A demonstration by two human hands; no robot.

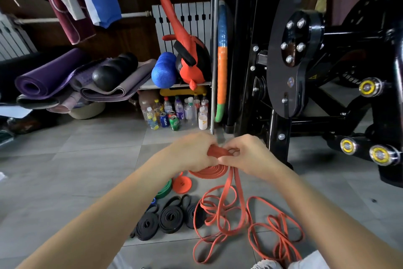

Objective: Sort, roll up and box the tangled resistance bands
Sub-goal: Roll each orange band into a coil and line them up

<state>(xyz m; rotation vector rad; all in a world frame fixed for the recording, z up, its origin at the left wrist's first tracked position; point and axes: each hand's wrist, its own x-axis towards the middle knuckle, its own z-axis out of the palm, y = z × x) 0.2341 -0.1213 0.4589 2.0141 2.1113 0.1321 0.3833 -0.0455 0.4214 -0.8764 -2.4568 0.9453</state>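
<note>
Orange band: half-wound coil, held in the air between both hands.
Left hand: fingers curled round the coil's left side.
Right hand: pinches the coil's top; nearer the tail.
Tail: drops from the coil's right edge toward the person, into loops on the floor.
Black rolls: down-left, wound.

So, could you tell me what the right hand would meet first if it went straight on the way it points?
The orange roll it pinches: the right hand points across toward the left hand, which grips the roll's other side. Nothing else seems between; depth is unclear.
</note>
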